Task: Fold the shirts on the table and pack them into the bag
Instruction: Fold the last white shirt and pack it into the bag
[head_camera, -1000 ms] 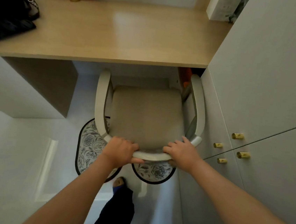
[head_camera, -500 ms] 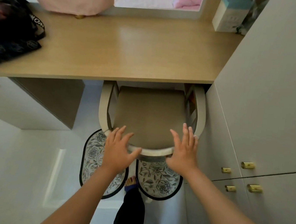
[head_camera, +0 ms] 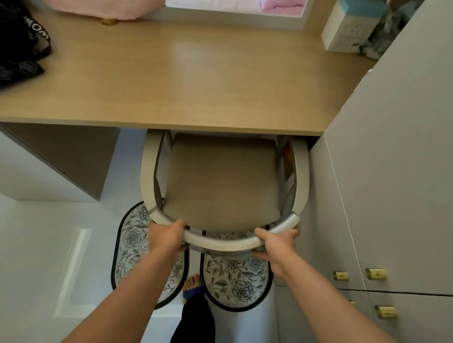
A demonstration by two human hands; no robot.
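Head view: both hands are gripping the back rail (head_camera: 220, 244) of the chair (head_camera: 222, 182), the left hand (head_camera: 166, 237) curling over its left part and the right hand (head_camera: 277, 249) wrapping its right, apparently to steer the seat in under the near edge of the tabletop (head_camera: 201, 85) and free the standing space. The bag (head_camera: 6, 45) is lying at the tabletop's left edge, well apart from both hands. Whether the dark cloth (head_camera: 0, 75) beneath it is a shirt is not showing clearly.
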